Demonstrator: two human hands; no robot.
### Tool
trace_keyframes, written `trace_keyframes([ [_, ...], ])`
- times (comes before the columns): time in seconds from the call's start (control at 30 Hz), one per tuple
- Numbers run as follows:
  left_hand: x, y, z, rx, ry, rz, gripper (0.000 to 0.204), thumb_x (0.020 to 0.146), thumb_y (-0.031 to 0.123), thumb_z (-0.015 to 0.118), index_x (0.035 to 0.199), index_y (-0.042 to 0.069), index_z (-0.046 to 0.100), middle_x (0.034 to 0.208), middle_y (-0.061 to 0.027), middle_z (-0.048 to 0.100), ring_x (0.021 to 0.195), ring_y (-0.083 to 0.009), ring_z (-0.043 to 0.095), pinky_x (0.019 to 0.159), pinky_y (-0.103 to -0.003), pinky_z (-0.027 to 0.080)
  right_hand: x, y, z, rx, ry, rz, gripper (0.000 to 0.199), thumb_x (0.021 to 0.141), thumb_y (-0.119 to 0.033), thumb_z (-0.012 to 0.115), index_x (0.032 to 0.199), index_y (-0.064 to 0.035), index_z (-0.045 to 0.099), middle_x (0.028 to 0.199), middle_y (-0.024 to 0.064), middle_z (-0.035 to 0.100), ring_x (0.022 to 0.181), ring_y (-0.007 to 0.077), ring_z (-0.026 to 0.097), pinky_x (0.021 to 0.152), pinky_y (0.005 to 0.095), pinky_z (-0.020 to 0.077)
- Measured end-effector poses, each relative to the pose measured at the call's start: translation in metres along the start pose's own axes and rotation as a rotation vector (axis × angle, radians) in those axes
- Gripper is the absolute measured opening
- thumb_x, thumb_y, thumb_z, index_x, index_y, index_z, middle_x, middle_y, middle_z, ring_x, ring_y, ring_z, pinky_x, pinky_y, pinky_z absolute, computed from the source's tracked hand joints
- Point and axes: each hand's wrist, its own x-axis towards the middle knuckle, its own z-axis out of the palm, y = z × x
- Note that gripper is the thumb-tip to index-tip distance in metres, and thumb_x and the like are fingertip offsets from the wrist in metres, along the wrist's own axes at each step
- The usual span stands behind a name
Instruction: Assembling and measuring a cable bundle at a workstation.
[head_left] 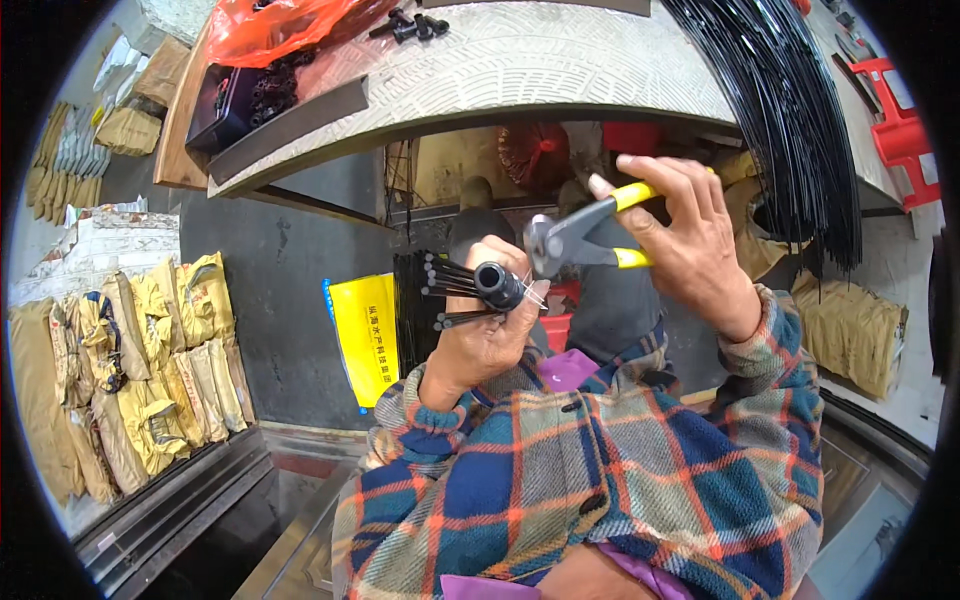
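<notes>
My left hand (478, 345) is closed around a black tubular fitting (499, 286) whose round open end faces up. Several thin black rods (450, 276) stick out to the left of that fitting, held in the same grip. Fine pale wires (538, 293) poke out at its right, by my thumb. With my right hand (695, 240) I hold end-cutting pincers (572, 238) with dark metal jaws and yellow-tipped handles. The handles are spread apart. The pincers' head is just above and right of the fitting, near my left fingertips; whether they touch is unclear.
Ahead stands a patterned worktable (560, 65) with black fittings (412, 25), a red plastic bag (285, 30) and a dark bin (235, 110). Long black rods (785, 120) hang over its right side. A yellow bag (362, 340) lies left; folded sacks (130, 370) lie farther left.
</notes>
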Motion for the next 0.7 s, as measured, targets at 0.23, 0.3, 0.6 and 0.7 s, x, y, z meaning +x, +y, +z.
trace_keyframes([
  [0.23, 0.000, -0.006, 0.006, -0.112, -0.045, -0.038, 0.023, 0.076, 0.000, 0.060, 0.087, 0.005, 0.040, 0.082, -0.0064, 0.044, 0.073, -0.0135, 0.043, 0.066, -0.025, 0.037, -0.009, 0.002, -0.001, -0.528, 0.294, -0.127, 0.034, 0.078, -0.022, 0.060, 0.111, -0.0262, 0.057, 0.116, -0.0015, 0.041, 0.112, 0.0151, 0.041, 0.105, 0.0458, 0.0169],
  [0.3, 0.001, -0.007, 0.009, -0.079, -0.065, 0.031, 0.022, 0.078, 0.002, 0.059, 0.089, 0.005, 0.040, 0.082, -0.0066, 0.044, 0.073, -0.0135, 0.043, 0.066, -0.025, 0.037, -0.016, 0.001, 0.004, -0.561, 0.337, -0.133, 0.033, 0.076, -0.025, 0.063, 0.108, -0.0290, 0.058, 0.113, -0.0027, 0.042, 0.111, 0.0133, 0.041, 0.106, 0.0467, 0.0138],
  [0.6, -0.005, -0.002, 0.015, -0.049, 0.043, 0.026, 0.020, 0.075, -0.002, 0.059, 0.085, 0.005, 0.042, 0.082, -0.0077, 0.044, 0.074, -0.0147, 0.044, 0.067, -0.025, 0.037, -0.047, -0.030, 0.035, -0.444, 0.329, 0.133, 0.033, 0.077, -0.011, 0.059, 0.108, -0.0199, 0.059, 0.113, 0.0033, 0.041, 0.108, 0.0186, 0.045, 0.106, 0.0444, 0.0132],
  [0.7, -0.008, -0.003, 0.016, -0.012, 0.020, 0.054, 0.021, 0.075, -0.002, 0.059, 0.086, 0.005, 0.042, 0.083, -0.0082, 0.045, 0.074, -0.0149, 0.045, 0.068, -0.026, 0.039, -0.049, -0.030, 0.035, -0.322, 0.361, 0.104, 0.031, 0.075, -0.007, 0.060, 0.105, -0.0148, 0.060, 0.107, 0.0041, 0.043, 0.098, 0.0192, 0.047, 0.090, 0.0406, 0.0329],
])
